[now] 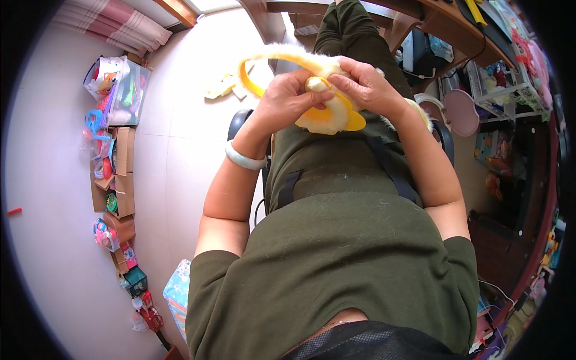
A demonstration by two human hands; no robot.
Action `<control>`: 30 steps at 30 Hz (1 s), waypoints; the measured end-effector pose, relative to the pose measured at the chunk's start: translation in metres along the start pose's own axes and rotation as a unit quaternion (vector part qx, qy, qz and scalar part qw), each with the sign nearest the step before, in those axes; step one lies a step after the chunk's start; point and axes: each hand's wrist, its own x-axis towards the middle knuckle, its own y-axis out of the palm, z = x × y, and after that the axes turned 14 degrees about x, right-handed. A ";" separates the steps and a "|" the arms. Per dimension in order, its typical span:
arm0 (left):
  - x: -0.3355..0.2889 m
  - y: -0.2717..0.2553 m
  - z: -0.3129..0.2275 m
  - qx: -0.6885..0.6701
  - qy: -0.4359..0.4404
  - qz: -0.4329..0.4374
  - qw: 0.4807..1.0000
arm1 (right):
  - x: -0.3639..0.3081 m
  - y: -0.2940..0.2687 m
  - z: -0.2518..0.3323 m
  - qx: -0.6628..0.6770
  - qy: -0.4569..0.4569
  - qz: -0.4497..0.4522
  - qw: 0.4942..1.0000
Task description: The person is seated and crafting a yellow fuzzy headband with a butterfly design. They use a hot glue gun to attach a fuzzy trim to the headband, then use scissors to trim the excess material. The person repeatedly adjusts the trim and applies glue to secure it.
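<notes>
Above my lap I hold a fluffy pale-yellow headband (287,53), its inner side smooth and bright yellow. A flat piece (326,123), fuzzy cream in the middle with a yellow smooth edge, hangs beneath my fingers at the band's end. My left hand (288,101) is closed, thumb and fingers pinching this piece near its top. Opposite it, my right hand (367,90) is closed round the end of the band, thumb pressed towards the left fingertips. Another fuzzy yellowish part (422,114) shows beside my right wrist. What lies between the fingertips is hidden.
Pale-yellow scraps (221,88) lie on the bright floor ahead. Along the left wall stand a clear bin (137,90) and cardboard boxes (124,180) with toys. A wooden desk (444,21) is at the upper right, near a white rack (501,90) and a pink round lid (461,113).
</notes>
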 end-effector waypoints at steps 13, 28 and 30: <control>-0.001 0.006 0.000 -0.069 0.003 0.007 0.998 | -0.011 0.010 0.003 0.033 -0.030 -0.027 0.999; 0.001 0.000 -0.010 -0.124 -0.054 0.045 0.990 | -0.005 0.004 0.002 -0.057 -0.003 -0.074 0.996; 0.004 0.000 -0.009 -0.105 -0.067 0.036 0.992 | -0.005 0.003 0.003 -0.061 -0.001 -0.068 0.996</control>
